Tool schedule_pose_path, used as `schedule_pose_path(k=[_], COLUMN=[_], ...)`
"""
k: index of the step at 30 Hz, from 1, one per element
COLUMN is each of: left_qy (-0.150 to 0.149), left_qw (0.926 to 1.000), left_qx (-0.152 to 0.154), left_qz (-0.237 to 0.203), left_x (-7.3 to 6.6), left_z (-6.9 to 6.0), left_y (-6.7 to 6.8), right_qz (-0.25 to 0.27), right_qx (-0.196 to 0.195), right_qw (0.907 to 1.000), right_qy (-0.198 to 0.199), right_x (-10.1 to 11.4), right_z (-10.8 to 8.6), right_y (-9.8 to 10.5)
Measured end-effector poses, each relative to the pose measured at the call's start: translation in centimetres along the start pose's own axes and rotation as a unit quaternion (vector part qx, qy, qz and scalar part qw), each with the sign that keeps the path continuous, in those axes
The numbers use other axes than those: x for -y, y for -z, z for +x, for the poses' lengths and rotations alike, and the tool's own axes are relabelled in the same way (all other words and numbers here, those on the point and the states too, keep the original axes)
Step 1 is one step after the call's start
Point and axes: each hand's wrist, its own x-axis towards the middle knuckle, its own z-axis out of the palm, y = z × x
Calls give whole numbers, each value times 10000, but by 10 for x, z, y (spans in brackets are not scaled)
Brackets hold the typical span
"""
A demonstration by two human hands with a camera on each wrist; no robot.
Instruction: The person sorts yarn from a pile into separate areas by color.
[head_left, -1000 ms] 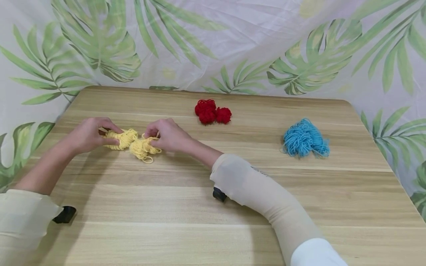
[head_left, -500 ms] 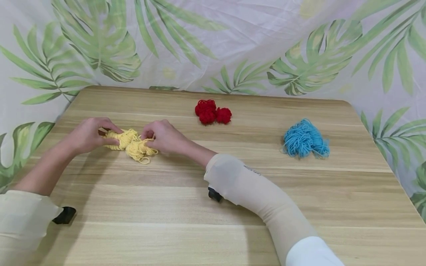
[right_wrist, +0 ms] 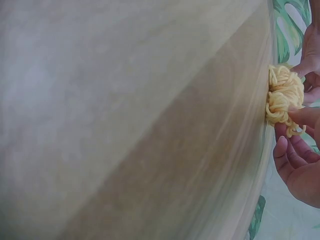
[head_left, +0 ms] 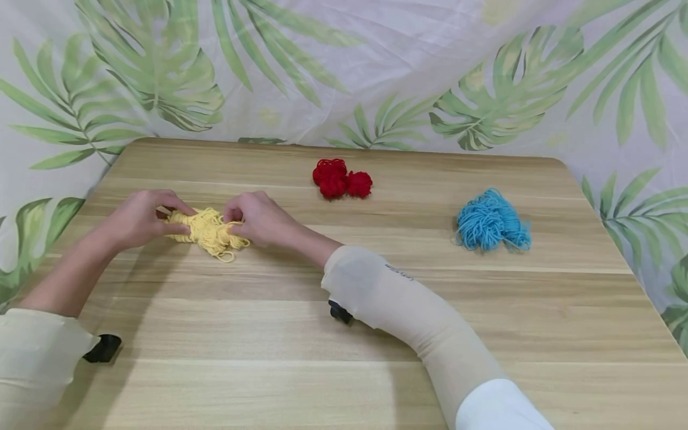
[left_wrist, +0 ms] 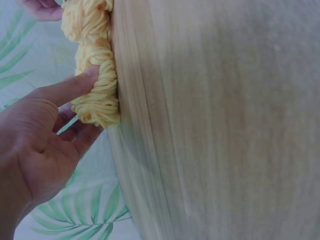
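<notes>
Two bundles of yellow yarn lie against each other on the left part of the table. My left hand point(head_left: 141, 220) grips the left yellow bundle point(left_wrist: 100, 107) between thumb and fingers at its left end. The right yellow bundle point(head_left: 215, 240) has loose loops hanging toward the table's front, and my right hand point(head_left: 263, 220) pinches its right end. In the right wrist view, the thumb and fingers of the right hand point(right_wrist: 304, 165) close on the loopy yarn point(right_wrist: 281, 102). The undersides of both bundles are hidden.
Red yarn point(head_left: 330, 179) sits in a clump at the back middle of the wooden table point(head_left: 258, 358), a smaller red ball point(head_left: 359, 184) touching it. Blue yarn point(head_left: 488, 221) lies to the right. A leaf-print cloth point(head_left: 398, 65) hangs behind the table.
My right hand has moved left with its yellow bundle, pressing it against the left one and narrowing the gap. The left hand stays in place. Red and blue yarn stay put.
</notes>
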Motion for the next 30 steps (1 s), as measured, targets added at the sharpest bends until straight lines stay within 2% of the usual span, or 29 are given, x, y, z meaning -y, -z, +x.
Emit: schedule_pose_path(k=[10,18,25,30], left_qy=[123,-15,-28,28], left_qw=[9999,9999,9996,9989], left_qx=[47,121,176,427], left_qz=[-81,104,197,179], left_x=[-2,-1,-5,-9], left_z=[1,3,6,9], left_y=[3,4,8,15], right_qz=[-69,57,381,406], right_qx=[-31,-55,-113,-190], right_qw=[10000,10000,9992,9989], right_qy=[-15,21,-41,-107], right_x=[0,-3,-10,-21], right_z=[2,-3,-22,-41], right_y=[-2,1,12,26])
